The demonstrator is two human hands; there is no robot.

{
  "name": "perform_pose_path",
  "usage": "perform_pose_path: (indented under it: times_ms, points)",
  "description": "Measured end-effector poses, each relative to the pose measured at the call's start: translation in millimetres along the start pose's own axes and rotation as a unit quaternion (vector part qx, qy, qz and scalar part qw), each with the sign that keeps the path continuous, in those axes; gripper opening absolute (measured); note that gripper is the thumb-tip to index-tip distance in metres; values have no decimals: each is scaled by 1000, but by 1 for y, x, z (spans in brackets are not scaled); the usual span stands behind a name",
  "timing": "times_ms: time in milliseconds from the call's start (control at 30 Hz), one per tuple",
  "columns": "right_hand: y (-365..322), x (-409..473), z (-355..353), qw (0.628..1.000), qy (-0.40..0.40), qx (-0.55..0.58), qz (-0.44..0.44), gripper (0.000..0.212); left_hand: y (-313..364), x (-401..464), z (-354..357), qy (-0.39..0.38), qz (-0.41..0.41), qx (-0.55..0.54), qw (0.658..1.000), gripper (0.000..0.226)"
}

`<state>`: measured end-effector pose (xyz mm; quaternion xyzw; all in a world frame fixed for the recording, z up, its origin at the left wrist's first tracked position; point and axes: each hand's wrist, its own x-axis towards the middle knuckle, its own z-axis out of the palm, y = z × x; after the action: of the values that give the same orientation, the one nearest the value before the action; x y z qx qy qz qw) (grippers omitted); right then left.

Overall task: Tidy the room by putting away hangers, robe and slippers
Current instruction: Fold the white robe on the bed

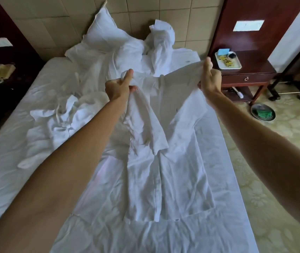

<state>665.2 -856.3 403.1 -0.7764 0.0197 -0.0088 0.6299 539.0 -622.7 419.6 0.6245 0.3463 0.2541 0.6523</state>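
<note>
Bed [8,161] first, rumpled and white, with the robe [163,161] hanging over it lengthwise, collar away from the person, hem nearest them and brushing the sheet. Left hand [119,86] and right hand [210,77] each pinch a shoulder, level and equally near, so I'd guess it goes down flat or folds along that axis.
</note>
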Motion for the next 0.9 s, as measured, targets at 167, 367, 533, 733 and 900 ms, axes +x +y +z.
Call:
perform_pose_path:
  times_ms: [167, 367, 533, 733, 900]
  points:
    - [99, -65, -21, 999, -4, 15, 30, 66, -102, -37, -37, 15, -56, -20, 998, 52]
    - [215, -157, -49, 995, -2, -19, 101, 79, -234, -116, -81, 44, -126, -5, 991, 47]
    - [315, -228, -78, 983, 0, -58, 175, 80, -326, -175, -109, 64, -170, 4, 983, 46]
    - [412, -313, -107, 963, 2, -79, 256, 81, -422, -243, -148, 62, -252, 40, 965, 45]
    - [440, -341, -110, 947, 14, -68, 313, 71, -453, -264, -171, 28, -299, 55, 952, 32]
